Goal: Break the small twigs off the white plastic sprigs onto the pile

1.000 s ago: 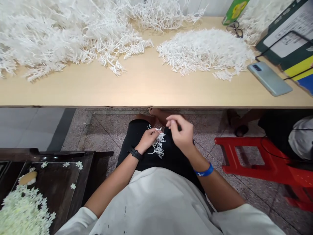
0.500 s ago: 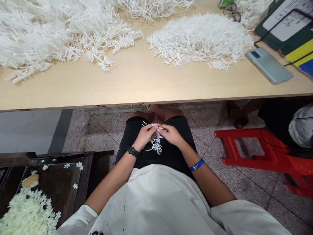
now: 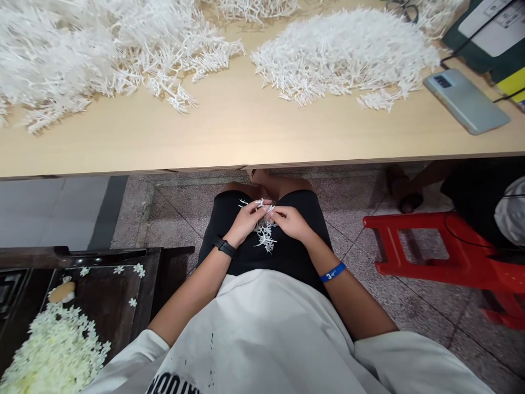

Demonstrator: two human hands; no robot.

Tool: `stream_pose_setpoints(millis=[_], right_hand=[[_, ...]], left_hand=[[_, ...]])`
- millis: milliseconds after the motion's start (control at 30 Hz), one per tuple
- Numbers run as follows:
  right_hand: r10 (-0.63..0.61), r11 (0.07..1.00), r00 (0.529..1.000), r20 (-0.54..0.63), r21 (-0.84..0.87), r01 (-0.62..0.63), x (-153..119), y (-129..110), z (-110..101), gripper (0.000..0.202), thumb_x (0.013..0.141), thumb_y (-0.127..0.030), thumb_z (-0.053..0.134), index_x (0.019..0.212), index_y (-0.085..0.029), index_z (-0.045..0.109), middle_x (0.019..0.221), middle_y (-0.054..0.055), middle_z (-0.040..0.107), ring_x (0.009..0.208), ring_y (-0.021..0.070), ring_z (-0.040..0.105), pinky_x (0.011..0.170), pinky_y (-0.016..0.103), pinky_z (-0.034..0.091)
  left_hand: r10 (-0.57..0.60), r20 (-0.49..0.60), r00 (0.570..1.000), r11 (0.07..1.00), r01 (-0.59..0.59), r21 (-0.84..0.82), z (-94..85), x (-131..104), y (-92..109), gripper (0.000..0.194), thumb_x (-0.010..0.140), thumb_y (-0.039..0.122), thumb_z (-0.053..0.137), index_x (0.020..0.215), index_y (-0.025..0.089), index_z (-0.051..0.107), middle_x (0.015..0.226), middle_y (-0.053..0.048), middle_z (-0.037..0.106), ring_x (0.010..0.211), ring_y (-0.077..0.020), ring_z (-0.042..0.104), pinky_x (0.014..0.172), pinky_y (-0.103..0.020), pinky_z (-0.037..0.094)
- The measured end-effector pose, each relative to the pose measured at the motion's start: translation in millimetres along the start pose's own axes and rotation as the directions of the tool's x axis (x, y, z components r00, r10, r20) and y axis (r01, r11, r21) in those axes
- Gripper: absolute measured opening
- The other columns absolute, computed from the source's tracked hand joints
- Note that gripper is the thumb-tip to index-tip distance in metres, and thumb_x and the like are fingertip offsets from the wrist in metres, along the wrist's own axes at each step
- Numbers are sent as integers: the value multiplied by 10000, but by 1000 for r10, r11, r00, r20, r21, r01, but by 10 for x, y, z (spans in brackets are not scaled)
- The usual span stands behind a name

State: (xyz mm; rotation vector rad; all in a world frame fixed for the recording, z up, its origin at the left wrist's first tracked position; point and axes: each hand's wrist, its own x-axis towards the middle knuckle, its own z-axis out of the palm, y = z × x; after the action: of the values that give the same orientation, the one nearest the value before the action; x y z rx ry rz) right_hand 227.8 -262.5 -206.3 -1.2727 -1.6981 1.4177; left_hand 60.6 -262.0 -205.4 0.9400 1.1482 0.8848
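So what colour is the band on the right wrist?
Blue with white print, on the right wrist band; head view.

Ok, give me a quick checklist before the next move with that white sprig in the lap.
1. White plastic sprig held over the lap: ok.
2. Left hand gripping the sprig: ok.
3. Right hand fingertips on the sprig's top: ok.
4. Small piece between the fingers: cannot tell, too small.
5. Loose sprig pile on the table: ok.
6. Phone lying apart from the pile: ok.
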Motion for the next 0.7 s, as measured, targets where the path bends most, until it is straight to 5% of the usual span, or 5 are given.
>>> stream_pose_setpoints(millis=[300,533,700], right_hand=[[-6,996,982,-191,-84,-10,25,-29,20,292,855,-416,538,691,-178,582,598,-17,531,591,122,461,571,239,340],[-28,990,1000,-13,-140,26,4,-28,24,335,880,-371,447,610,-178,494,583,-23,475,569,112,408,576,252,301],[-14,982,998,59,-186,25,-12,-49,52,343,864,-351,434,565,-186,405,537,-44,352,538,95,329,540,256,233]], left_hand=[[10,-14,1000,998,-9,54,1,-23,-10,349,790,413,676,1006,148,746,1031,-74,726,918,-192,632,786,-269,474],[39,70,997,999,-41,17,-19,-13,3,372,801,427,675,1031,142,740,1019,-85,728,930,-190,639,849,-284,469],[61,-64,996,997,-58,58,-17,3,-51,339,785,442,671,852,120,753,840,-69,721,793,-166,620,763,-268,473]])
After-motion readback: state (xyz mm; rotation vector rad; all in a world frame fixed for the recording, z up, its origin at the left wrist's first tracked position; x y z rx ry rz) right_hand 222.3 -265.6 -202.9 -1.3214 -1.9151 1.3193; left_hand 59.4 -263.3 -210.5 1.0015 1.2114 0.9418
